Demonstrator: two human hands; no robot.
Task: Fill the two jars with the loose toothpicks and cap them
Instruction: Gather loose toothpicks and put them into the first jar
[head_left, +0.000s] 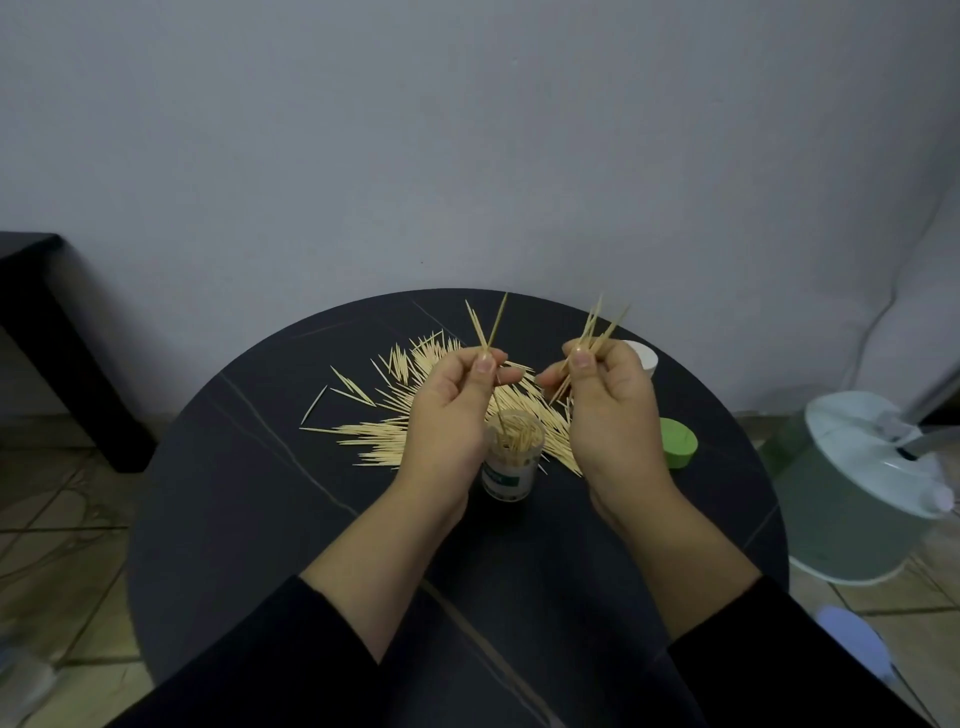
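A clear jar (510, 470) with a green label stands upright between my wrists, uncapped, with toothpicks standing in it. Loose toothpicks (384, 431) lie fanned over the black round table (270, 519) behind and beside the jar. My left hand (452, 410) pinches a few toothpicks that point up, held above the jar. My right hand (613, 400) pinches a small bundle of toothpicks, also raised. A green cap (678, 443) lies right of my right hand. A white round thing (643, 356), a cap or a second jar, shows behind my right hand, mostly hidden.
A pale green bucket with a white lid (857, 493) stands on the floor right of the table. A dark bench (47, 332) is at the left by the wall. Tiled floor surrounds the table.
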